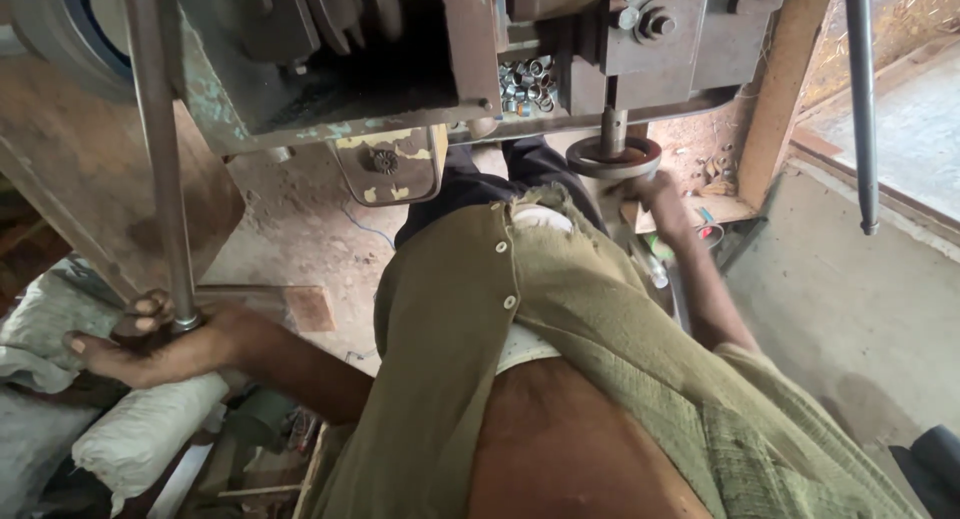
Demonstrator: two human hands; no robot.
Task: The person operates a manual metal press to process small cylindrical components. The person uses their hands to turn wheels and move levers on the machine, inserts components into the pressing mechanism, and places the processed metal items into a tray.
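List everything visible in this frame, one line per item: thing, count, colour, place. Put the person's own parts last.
press machine: one, rusty grey-green, top centre
lever rod: one, grey steel, left, upright
round die: one, rusty, below the ram
small metal rings: a pile, silvery, in a machine recess
hanging rod: one, dark, right
sacks: several, white, lower left
concrete floor: grey, right
shirt: one, olive, open, centre
left hand: gripping the lever rod's lower end
right hand: at the round die's edge; fingers hidden
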